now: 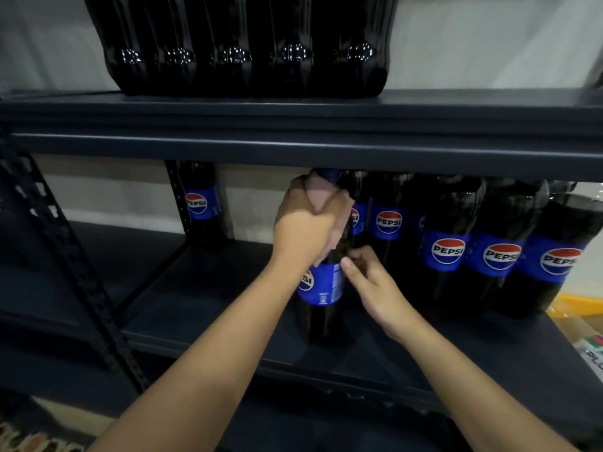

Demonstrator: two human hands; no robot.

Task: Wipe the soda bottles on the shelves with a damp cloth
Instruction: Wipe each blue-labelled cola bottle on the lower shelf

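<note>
Lone Pepsi bottle stood at lower shelf rear left. Left hand gripped pinkish cloth round front bottle neck. Right hand touched its shoulder, fingers curled, grip unclear. Bottle row stood right.

A perforated dark metal upright slants down the left side. Behind the rack runs a pale wall. At the far right edge sit a yellow object and some printed packaging, too cropped to identify.
</note>
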